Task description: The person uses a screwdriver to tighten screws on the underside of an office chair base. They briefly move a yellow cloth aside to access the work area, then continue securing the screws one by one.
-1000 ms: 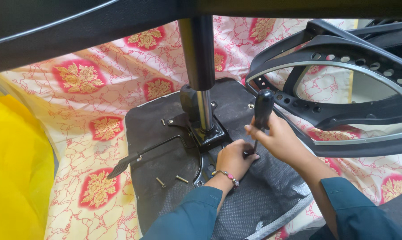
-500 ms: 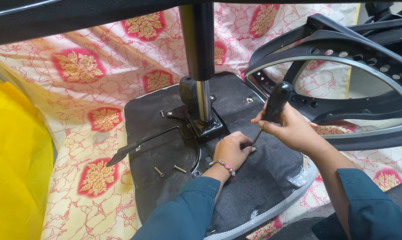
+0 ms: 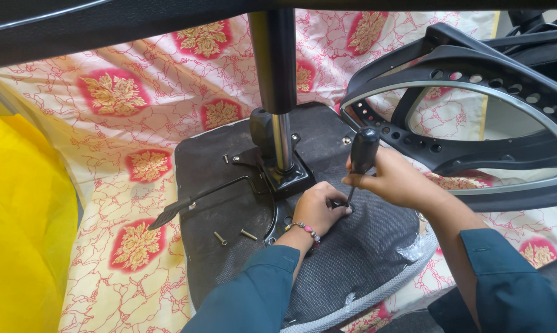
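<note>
- Comparing with a moment ago, we see the screwdriver has swung from a slant to nearly upright, its tip now down at the seat underside just right of the metal bracket.
- We judge from this that the tool is now seated on a screw, though the screw itself is hidden behind the left hand.
- Our right hand comes in from the lower right of the frame, wrist bent, fingers wrapped tight round the black handle.
- Our left hand lies low at the centre of the frame, fingers curled narrow and pinched about the shaft's tip, steadying it; we cannot tell whether they also hold a screw.
- A bead bracelet sits on the left wrist, and both sleeves are dark teal.
- Two loose screws lie on the seat underside, left of the left hand, near the lever.
- A gas column rises from the bracket toward the top of the frame.
- A black armrest frame fills the upper right, and patterned cloth lies beneath everything.
</note>
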